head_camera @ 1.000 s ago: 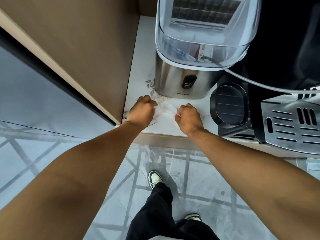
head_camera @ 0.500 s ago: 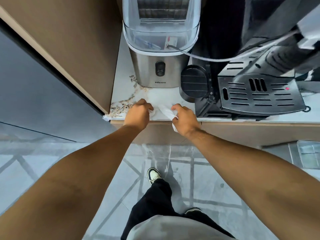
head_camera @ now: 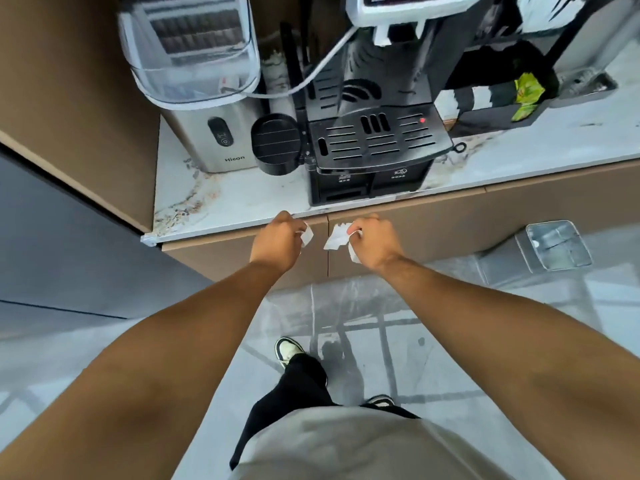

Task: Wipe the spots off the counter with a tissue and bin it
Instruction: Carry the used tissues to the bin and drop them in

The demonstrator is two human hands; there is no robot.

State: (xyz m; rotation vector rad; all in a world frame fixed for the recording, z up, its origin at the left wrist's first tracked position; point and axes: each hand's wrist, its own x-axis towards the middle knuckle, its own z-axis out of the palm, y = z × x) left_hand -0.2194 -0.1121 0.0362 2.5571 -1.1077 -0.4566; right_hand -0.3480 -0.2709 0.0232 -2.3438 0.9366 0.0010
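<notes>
My left hand [head_camera: 277, 239] and my right hand [head_camera: 374, 242] hover in front of the counter's front edge, just off the marble counter [head_camera: 242, 199]. Each hand is closed on a piece of white tissue: a small scrap [head_camera: 307, 236] sticks out of the left fist, a larger crumpled piece [head_camera: 336, 237] out of the right. The two pieces are apart. Brownish speckled marks [head_camera: 194, 202] show on the counter's left part. A lined bin [head_camera: 554, 245] stands on the floor to the right.
On the counter stand a steel ice maker [head_camera: 214, 133], a black round lid [head_camera: 275, 143] and a black coffee machine [head_camera: 374, 147] with a drip tray. Brown cabinet wall rises at the left. My shoes and dark trousers are below on the tiled floor.
Both hands have drawn back off the counter toward me with the tissue, which now shows as two separate pieces. The view has pulled back and swung right, revealing the bin.
</notes>
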